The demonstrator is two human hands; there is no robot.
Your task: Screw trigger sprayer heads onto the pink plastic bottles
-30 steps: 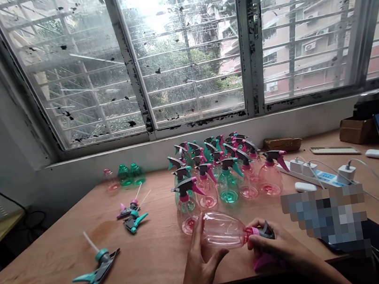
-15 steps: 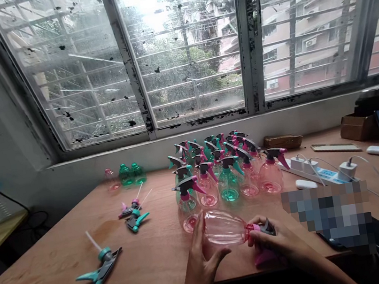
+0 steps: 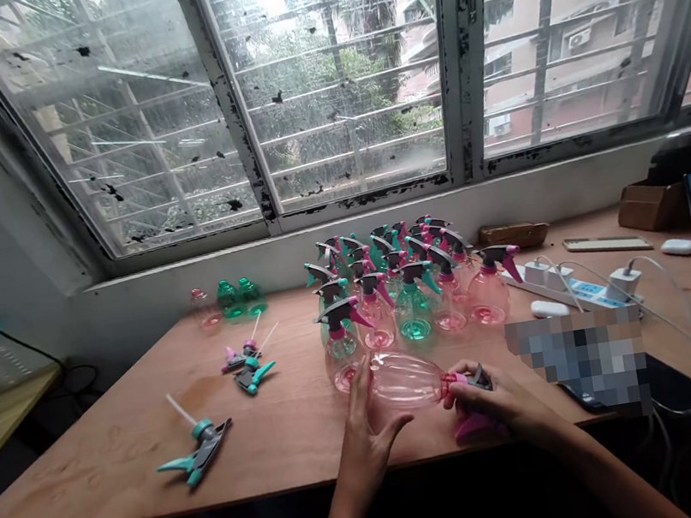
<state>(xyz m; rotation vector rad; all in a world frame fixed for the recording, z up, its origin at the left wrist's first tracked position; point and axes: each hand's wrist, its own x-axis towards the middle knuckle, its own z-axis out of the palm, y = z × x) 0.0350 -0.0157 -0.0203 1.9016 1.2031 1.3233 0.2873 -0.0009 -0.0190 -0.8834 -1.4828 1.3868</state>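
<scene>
A clear pink spray bottle (image 3: 407, 378) lies on its side in the air above the table's front edge, its base to the left. My left hand (image 3: 367, 429) cups the base, fingers along its end and the thumb held away below. Around the neck and the pink-and-grey spray head (image 3: 474, 426) my right hand (image 3: 493, 397) is closed, hiding part of the head. Just behind stand several pink and green bottles with spray heads, among them a front pink bottle (image 3: 340, 346) and a green bottle (image 3: 415, 313).
Loose spray heads lie to the left: a teal-and-grey one (image 3: 199, 454), another teal one (image 3: 252, 377) and a pink one (image 3: 241, 357). Headless green bottles (image 3: 229, 300) and a pink bottle (image 3: 205, 308) stand farther back. A power strip (image 3: 574, 290) and a phone (image 3: 682, 382) with cables occupy the right.
The camera view has tilted down, so the table and bottles appear higher. Both hands keep the same hold on the pink bottle, which stays sideways.
</scene>
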